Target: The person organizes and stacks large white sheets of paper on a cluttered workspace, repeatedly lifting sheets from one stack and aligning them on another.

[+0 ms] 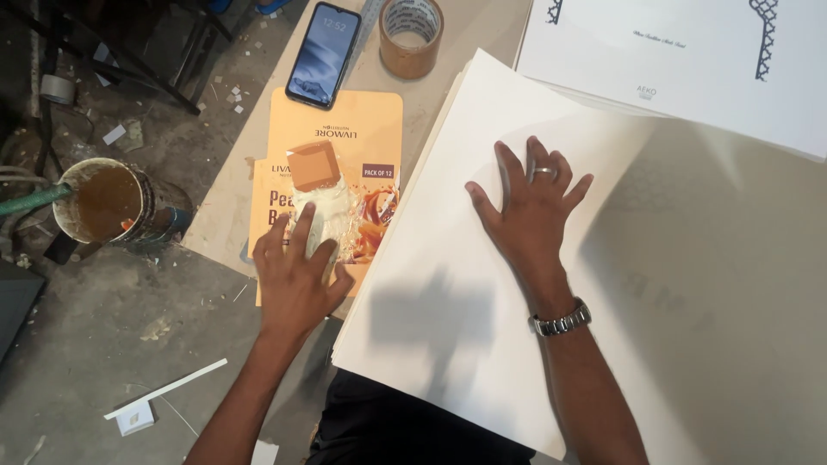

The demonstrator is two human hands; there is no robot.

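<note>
A can [108, 202] of brown glue sits on the floor at the far left, with a green stick in it. Little scraps of paper lie around it.

Next comes the left hand [295, 275]. It lies on a small clear piece [332, 215] smeared with white stuff, and the fingers curl a bit over it. It looks like a light hold, more a press than a tight grab. The piece has a brown block at its top end (maybe a handle, hard to be sure). It rests on a flat orange card [340, 138] at the edge of the table [228, 207]. A phone [323, 54] and a roll of brown tape [412, 36] sit above the card.

Then comes the big stack of white sheets [431, 284]. The right hand [530, 211] lies flat on it, fingers spread wide, holding nothing. It only presses down. There is a ring on one finger and a watch [562, 320] on the wrist.

The top sheet looks clean and bare, with no glue on it that I can see. So the spreading on this sheet seems not started yet, I think. The stack is thick, so a lot looks left.

At the far right a big sheet [715, 284] rises up pale and shaded. More white sheets with dark printed corners [680, 52] lie at the top.
</note>
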